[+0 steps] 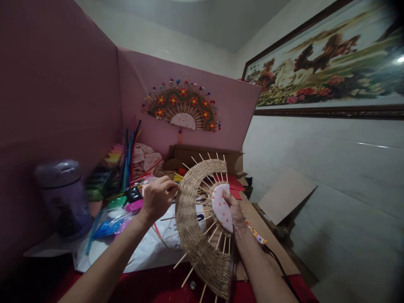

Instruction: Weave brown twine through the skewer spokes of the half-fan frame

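My right hand grips a half-round fan by its straight side, thumb lying on the white semicircle with red dots. The fan has a wide band of woven straw-coloured cord, and thin wooden sticks run from the semicircle through the band and poke out past its outer edge. It is held tilted, straight side to the right. My left hand is closed in a pinch right at the band's outer edge, on the upper left. Whatever its fingertips hold, if anything, is too small to make out.
A finished-looking fan with flowers and pompoms hangs on the pink panel. Left are a lilac lidded container, upright pipe cleaners and bagged coloured craft material. Cardboard and a patterned tool with a black cord lie right.
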Motion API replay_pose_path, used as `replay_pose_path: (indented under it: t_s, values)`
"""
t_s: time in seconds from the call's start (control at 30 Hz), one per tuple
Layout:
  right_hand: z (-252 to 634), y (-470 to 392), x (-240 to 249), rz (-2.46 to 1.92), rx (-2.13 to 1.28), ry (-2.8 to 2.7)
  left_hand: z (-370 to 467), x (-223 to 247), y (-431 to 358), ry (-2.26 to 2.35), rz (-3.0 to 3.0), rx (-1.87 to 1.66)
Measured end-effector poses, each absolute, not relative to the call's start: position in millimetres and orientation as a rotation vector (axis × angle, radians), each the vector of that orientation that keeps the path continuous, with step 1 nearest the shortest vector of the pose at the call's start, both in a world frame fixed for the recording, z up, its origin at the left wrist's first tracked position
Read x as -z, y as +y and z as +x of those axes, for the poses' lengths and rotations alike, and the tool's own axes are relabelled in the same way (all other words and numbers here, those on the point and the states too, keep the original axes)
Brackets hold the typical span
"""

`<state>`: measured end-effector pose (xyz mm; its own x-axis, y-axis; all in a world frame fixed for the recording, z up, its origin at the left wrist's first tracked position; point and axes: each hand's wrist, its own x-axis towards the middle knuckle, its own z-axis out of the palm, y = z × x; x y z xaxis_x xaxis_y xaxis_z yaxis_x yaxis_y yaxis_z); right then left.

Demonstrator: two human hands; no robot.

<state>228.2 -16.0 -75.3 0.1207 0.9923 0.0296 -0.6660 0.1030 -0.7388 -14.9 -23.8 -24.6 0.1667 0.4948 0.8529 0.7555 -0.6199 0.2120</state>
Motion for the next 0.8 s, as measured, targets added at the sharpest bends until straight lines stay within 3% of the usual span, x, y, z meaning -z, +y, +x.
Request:
replay_pose_path:
  t_s: [0.23, 0.57, 0.8]
  values:
    - [229, -17, 72, -0.667, -1.346, -0.532, -15, 22, -26, -1.159, -2.356, 1.692]
    - [232, -12, 79, -0.689, -1.4, -0.481, -14, 20, -25, -1.431, -2.576, 2.251]
    - [235, -8, 83, -0.725, -1.382, -0.441, -8, 23, -24, -1.724, -2.573, 2.887]
